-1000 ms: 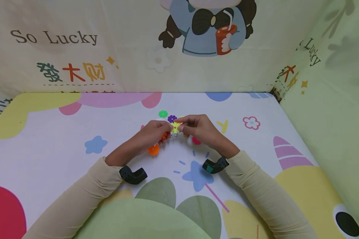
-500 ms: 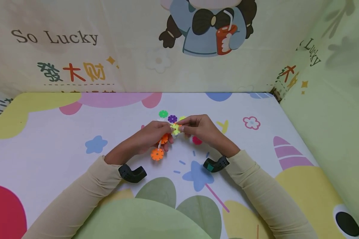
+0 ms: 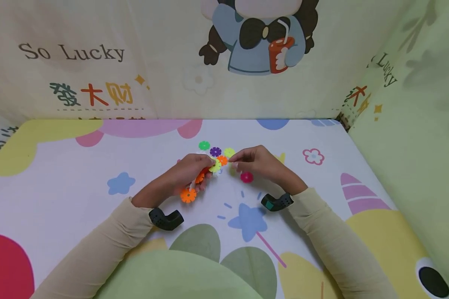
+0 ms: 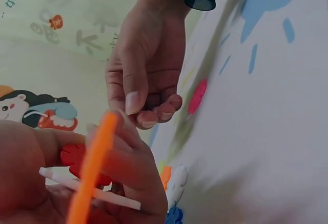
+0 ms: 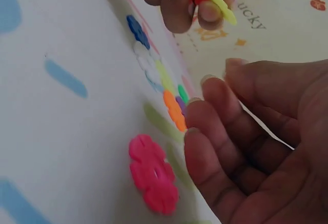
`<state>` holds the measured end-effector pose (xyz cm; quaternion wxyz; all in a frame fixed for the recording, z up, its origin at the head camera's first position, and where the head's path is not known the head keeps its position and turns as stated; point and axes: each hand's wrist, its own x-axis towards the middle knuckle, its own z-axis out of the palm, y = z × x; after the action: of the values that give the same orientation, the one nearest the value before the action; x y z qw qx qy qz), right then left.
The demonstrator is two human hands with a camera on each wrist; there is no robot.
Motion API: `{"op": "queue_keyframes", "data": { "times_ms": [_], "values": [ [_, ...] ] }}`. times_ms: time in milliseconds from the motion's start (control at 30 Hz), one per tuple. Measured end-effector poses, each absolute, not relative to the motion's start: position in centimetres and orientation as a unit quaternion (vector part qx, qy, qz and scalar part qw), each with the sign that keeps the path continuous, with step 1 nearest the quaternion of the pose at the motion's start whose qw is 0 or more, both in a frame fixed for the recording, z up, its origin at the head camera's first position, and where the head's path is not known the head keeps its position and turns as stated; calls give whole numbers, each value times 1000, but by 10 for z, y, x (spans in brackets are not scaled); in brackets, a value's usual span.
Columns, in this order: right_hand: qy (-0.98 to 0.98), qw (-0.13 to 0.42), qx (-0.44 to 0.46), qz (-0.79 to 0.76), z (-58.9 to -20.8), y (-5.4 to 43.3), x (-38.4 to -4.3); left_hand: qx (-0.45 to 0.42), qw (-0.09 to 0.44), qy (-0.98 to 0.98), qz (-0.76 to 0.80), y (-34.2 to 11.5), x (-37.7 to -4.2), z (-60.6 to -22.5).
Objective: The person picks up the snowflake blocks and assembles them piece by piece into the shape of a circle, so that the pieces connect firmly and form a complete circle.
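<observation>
The left hand [image 3: 185,171] is gripping a string of joined plastic flowers, its thumb and fingers pinching near the yellow end flower [image 3: 215,165], which is pointing toward the other hand. A red flower [image 4: 74,157] is sitting within the grip, a white flower [image 4: 130,202] is showing edge-on by the palm, and an orange end flower [image 3: 188,195] is hanging below the hand, nearer the tabletop's front edge. The right hand [image 3: 263,167] is hovering just beside, holding nothing; its fingers are curving loosely, with the thumb standing apart from the smaller fingers.

On the tabletop [image 3: 75,199], loose flowers are lying about midway between the left and right edges, toward the back edge: green [image 3: 204,145], purple [image 3: 215,151], pale yellow [image 3: 229,152] and orange [image 3: 222,160]. Blue [image 5: 137,32] and white [image 5: 147,62] ones are lying near them. A pink flower [image 3: 246,177] is resting below the right hand, closer to the front edge.
</observation>
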<state>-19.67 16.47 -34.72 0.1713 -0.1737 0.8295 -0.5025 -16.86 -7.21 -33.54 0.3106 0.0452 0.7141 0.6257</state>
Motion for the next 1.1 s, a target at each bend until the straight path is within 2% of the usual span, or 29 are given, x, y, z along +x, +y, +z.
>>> {"op": "queue_keyframes", "data": {
  "times_ms": [167, 467, 867, 1100],
  "values": [
    [842, 172, -194, -473, -353, 169, -194, 36, 323, 685, 652, -72, -166, -343],
    [857, 144, -218, -444, -348, 172, -192, 40, 297, 681, 668, -71, -162, -351],
    [863, 178, -201, -428, -352, 194, -189, 0, 278, 642, 715, -79, -149, -352],
    [864, 180, -224, -414, -350, 197, -188, -24, 251, 605, 755, -73, -135, -359]
  ]
}}
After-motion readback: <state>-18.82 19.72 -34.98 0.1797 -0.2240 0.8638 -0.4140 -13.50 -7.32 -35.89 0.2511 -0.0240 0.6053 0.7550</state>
